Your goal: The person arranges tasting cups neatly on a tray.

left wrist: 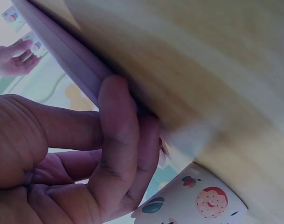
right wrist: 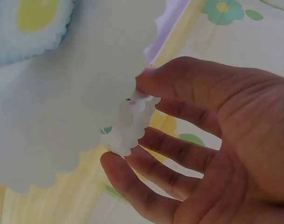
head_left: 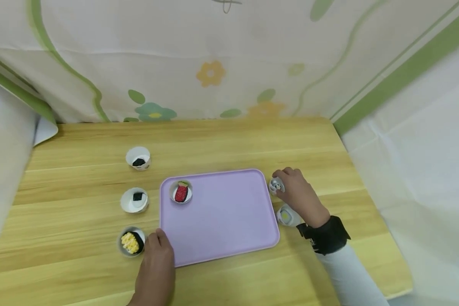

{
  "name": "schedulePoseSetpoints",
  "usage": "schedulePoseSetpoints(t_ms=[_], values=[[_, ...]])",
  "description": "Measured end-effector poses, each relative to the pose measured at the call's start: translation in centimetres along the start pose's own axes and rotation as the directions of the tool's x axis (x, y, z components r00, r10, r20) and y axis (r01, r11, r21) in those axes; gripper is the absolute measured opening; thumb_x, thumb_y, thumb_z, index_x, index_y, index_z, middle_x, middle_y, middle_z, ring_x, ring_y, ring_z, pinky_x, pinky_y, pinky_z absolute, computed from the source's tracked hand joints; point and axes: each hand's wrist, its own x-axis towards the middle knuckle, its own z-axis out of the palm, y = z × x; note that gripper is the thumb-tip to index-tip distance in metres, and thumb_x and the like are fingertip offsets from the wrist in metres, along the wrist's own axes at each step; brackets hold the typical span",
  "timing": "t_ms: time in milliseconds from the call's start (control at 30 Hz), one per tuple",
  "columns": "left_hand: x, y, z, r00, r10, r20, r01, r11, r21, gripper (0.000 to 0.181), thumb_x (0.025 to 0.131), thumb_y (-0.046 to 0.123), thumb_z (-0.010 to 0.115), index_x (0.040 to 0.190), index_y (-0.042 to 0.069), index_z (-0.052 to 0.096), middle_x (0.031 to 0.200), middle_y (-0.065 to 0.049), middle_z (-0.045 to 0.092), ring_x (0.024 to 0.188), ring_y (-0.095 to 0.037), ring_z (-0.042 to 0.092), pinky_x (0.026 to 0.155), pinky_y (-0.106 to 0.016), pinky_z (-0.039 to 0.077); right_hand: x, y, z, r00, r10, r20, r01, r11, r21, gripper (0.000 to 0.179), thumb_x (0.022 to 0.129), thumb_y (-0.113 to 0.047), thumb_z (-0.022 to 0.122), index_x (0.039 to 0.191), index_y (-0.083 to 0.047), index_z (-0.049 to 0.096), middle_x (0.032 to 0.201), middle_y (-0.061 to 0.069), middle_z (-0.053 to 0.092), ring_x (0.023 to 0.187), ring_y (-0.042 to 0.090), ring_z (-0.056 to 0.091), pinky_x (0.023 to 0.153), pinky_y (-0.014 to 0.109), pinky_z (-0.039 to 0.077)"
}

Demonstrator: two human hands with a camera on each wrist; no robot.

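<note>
My left hand [head_left: 156, 265] grips the left edge of a lilac tray [head_left: 222, 216] near its front corner. In the left wrist view, its thumb and bent fingers [left wrist: 119, 126] pinch the tray's rim [left wrist: 79, 70]. To the right of the tray, my right hand [head_left: 299, 193] holds a small paper cup [head_left: 276, 185] by its upper part. In the right wrist view, thumb and fingertips close on that cup's scalloped rim [right wrist: 132, 123]. Just in front of it stands another paper cup [head_left: 287, 215] with a toy sushi roll, white with a yellow middle [right wrist: 37, 14].
On the tray's back left corner sits a cup with a red-topped sushi piece [head_left: 181, 192]. Left of the tray stand a cup with yellow-topped sushi [head_left: 131, 242], a cup with a black-and-white piece [head_left: 134, 200] and a cup with a dark piece [head_left: 138, 158]. A patterned curtain [head_left: 210, 46] hangs behind.
</note>
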Motion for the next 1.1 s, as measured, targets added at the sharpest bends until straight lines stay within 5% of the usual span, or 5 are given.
schedulePoseSetpoints(t_ms=[267, 467, 567, 700, 1100], values=[[-0.2, 0.1, 0.8, 0.993, 0.027, -0.114, -0.021, 0.998, 0.053, 0.036, 0.081, -0.02, 0.054, 0.115, -0.03, 0.049, 0.092, -0.034, 0.048, 0.085, -0.041, 0.055, 0.053, -0.035, 0.056, 1.0, 0.1, -0.3, 0.999, -0.033, -0.015, 0.033, 0.999, -0.008, 0.046, 0.078, -0.017, 0.077, 0.119, -0.005, 0.062, 0.11, 0.018, 0.059, 0.103, 0.036, 0.05, 0.072, 0.045, 0.055], [-0.2, 0.7, 1.2, 0.988, 0.031, -0.149, -0.012, 0.992, 0.123, 0.034, 0.082, -0.017, 0.055, 0.113, -0.029, 0.052, 0.09, -0.032, 0.05, 0.084, -0.037, 0.056, 0.058, -0.034, 0.056, 2.2, -1.5, -1.7, 0.988, -0.143, -0.067, 0.142, 0.99, -0.019, 0.045, 0.077, -0.015, 0.077, 0.118, -0.004, 0.063, 0.111, 0.016, 0.058, 0.102, 0.034, 0.05, 0.073, 0.042, 0.054], [0.5, 1.1, 1.5, 0.984, 0.08, -0.161, -0.046, 0.978, 0.206, 0.033, 0.081, -0.015, 0.055, 0.111, -0.029, 0.054, 0.088, -0.031, 0.053, 0.083, -0.035, 0.055, 0.067, -0.036, 0.056, 2.9, -2.6, -2.5, 0.977, -0.196, -0.083, 0.196, 0.981, -0.009, 0.044, 0.077, -0.014, 0.076, 0.119, -0.005, 0.063, 0.112, 0.015, 0.057, 0.101, 0.033, 0.049, 0.072, 0.042, 0.053], [2.2, 1.8, 1.8, 0.969, 0.194, -0.153, -0.142, 0.945, 0.295, 0.032, 0.079, -0.011, 0.057, 0.105, -0.028, 0.056, 0.084, -0.028, 0.056, 0.079, -0.033, 0.053, 0.074, -0.038, 0.053, 2.7, -3.5, -3.1, 0.979, -0.174, -0.104, 0.175, 0.985, 0.002, 0.044, 0.077, -0.013, 0.075, 0.118, -0.007, 0.063, 0.113, 0.014, 0.057, 0.101, 0.032, 0.048, 0.07, 0.043, 0.053], [3.3, 2.0, 1.8, 0.964, 0.212, -0.162, -0.157, 0.941, 0.301, 0.013, 0.079, -0.012, 0.055, 0.087, -0.021, 0.055, 0.071, -0.016, 0.046, 0.065, -0.023, 0.048, 0.055, -0.028, 0.048, 3.9, -8.4, 0.0, 0.966, -0.248, -0.072, 0.252, 0.966, 0.057, 0.044, 0.076, -0.013, 0.077, 0.118, -0.007, 0.065, 0.111, 0.013, 0.06, 0.103, 0.03, 0.051, 0.07, 0.036, 0.053]])
